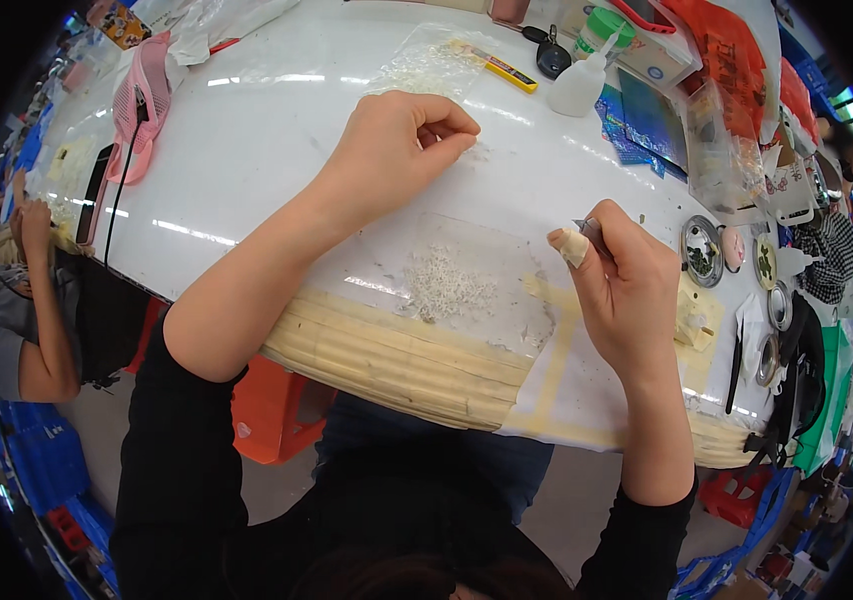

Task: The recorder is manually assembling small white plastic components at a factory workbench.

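My left hand (402, 150) is raised over the white table (277, 130), thumb and forefinger pinched together; whatever they hold, if anything, is too small to make out. Lower and to the right, my right hand (635, 285) is closed around a small grey pointed metal tool (587, 229), mostly hidden by the fingers. Pale tape (574, 247) wraps its thumb tip. Between the hands lies a loose heap of tiny white pieces (450, 284) on a clear sheet (487, 245). Yellowish tape (397, 355) covers the table's near edge.
Beyond my hands lie a yellow cutter knife (512, 73), a white squeeze bottle (579, 86) and a key fob (552, 55). Round metal dishes (702, 250) stand at right. A pink pouch (147, 100) and phone (97, 195) lie left, near another person's arm (39, 300).
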`<state>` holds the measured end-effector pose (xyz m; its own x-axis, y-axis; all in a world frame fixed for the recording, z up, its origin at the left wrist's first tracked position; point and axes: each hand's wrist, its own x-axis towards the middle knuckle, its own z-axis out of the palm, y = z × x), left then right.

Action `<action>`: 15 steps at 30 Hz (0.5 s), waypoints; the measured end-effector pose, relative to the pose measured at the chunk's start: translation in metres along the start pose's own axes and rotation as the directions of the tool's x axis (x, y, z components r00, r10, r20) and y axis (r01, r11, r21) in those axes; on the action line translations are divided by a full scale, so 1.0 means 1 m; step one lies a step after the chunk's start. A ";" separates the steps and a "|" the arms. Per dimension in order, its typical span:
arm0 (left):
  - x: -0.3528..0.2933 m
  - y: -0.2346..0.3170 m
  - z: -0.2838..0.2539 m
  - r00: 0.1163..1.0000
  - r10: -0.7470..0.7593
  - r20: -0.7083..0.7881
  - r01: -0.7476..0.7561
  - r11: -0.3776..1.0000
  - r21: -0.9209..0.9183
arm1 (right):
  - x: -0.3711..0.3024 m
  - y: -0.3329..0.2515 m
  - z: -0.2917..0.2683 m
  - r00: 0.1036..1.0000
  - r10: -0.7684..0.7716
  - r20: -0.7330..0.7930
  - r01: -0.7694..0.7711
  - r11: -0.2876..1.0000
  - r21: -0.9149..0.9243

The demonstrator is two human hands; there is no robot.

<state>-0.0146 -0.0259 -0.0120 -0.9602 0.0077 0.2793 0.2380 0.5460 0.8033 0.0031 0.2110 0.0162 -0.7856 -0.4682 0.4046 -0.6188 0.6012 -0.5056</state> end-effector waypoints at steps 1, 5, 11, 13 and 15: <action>0.000 0.000 0.000 0.999 0.021 -0.037 -0.021 1.000 -0.010 | 0.000 0.000 0.000 1.000 -0.001 -0.005 0.001 1.000 0.008; -0.005 0.022 -0.008 0.958 0.012 0.288 0.020 0.994 -0.109 | 0.000 0.001 -0.001 1.000 -0.003 -0.022 0.003 1.000 0.000; -0.023 0.033 0.001 0.792 0.130 0.596 -0.055 0.988 -0.142 | 0.001 0.004 0.001 1.000 0.006 -0.014 -0.006 1.000 0.008; -0.028 0.032 0.006 0.808 0.180 0.561 -0.133 0.983 -0.124 | 0.001 0.004 0.002 1.000 0.010 -0.011 -0.010 1.000 0.016; -0.031 0.029 0.010 0.819 0.237 0.523 -0.225 0.970 -0.088 | 0.001 0.003 0.002 1.000 0.017 -0.004 -0.017 1.000 0.021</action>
<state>0.0207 -0.0016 -0.0026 -0.8062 0.5738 0.1442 0.4600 0.4546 0.7627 0.0001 0.2108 0.0135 -0.7957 -0.4558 0.3989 -0.6057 0.5948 -0.5285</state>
